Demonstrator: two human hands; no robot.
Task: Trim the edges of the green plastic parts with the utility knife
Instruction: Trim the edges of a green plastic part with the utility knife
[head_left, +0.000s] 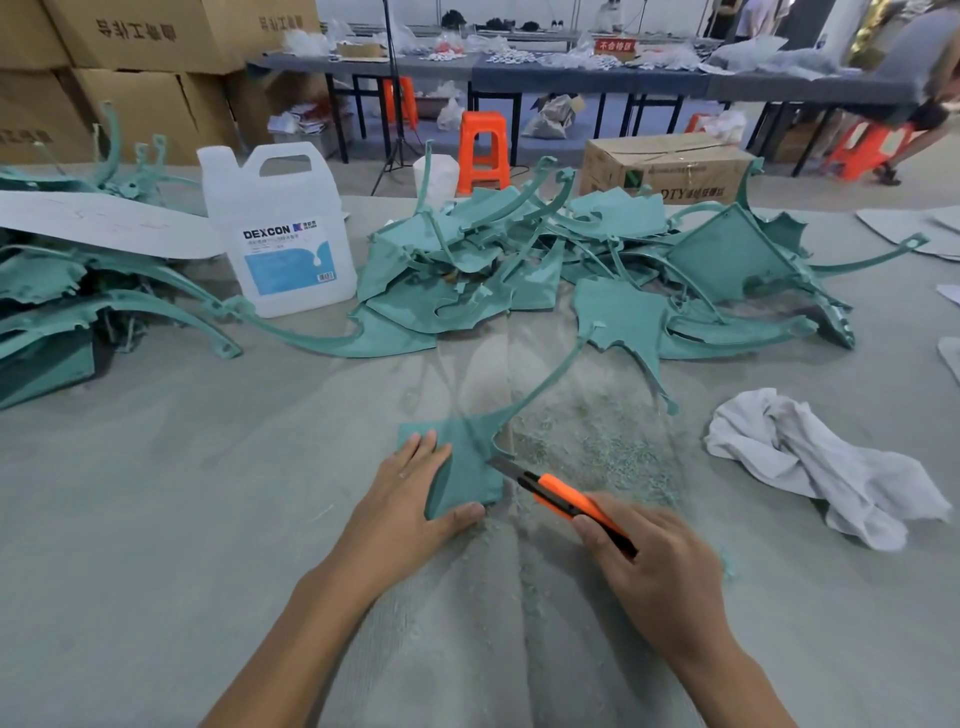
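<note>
Head view: green wing-shaped part (467, 470) lies flat at table centre. Left hand (410, 499) presses it down, fingers straight and close together. Right hand (654, 566), at 4 o'clock of the part, curls its fingers round the orange utility knife (561, 498), blade tip on the part's right edge. Best to keep the blade shallow and clear of the left thumb. Parts pile (571, 260) at 12.

Near-left table (156, 493) lies open; a rag (821, 462) crowds the right, and a jug (280, 234) between 2 piles of green parts (519, 270) walls off the far side.
</note>
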